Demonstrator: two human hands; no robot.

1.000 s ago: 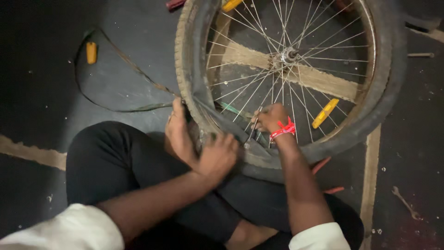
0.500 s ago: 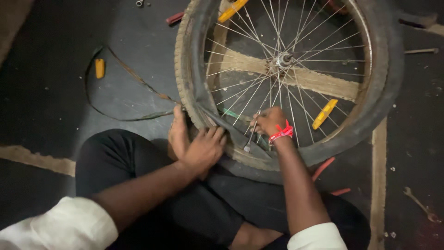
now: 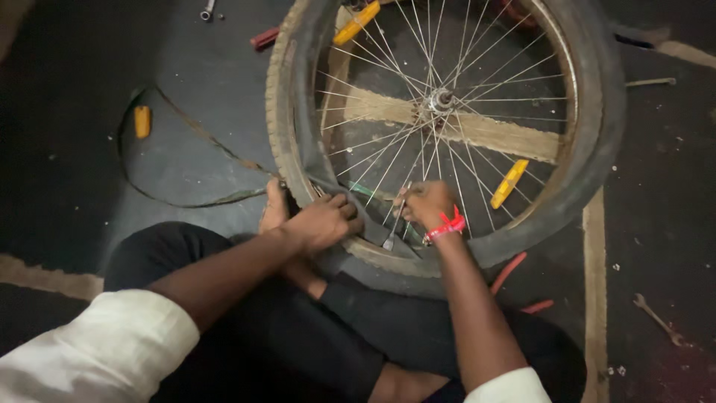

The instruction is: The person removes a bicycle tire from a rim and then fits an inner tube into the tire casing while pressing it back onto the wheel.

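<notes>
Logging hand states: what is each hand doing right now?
Left hand: closed on the tyre edge.
Right hand: closed on a metal lever.

Probably a bicycle repair workshop: a dim, grimy floor point(image 3: 186, 112) strewn with a spanner point(image 3: 658, 319) and tyre levers point(image 3: 509, 272).

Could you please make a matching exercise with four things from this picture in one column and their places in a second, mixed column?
Things:
1. yellow reflector
2. wrench
3. left hand
4. red wristband

Places:
A. on the floor, far right
B. on the right wrist
C. among the spokes of the wheel
D. gripping the tyre edge at the rim

Pairs: 1-C, 2-A, 3-D, 4-B
</notes>
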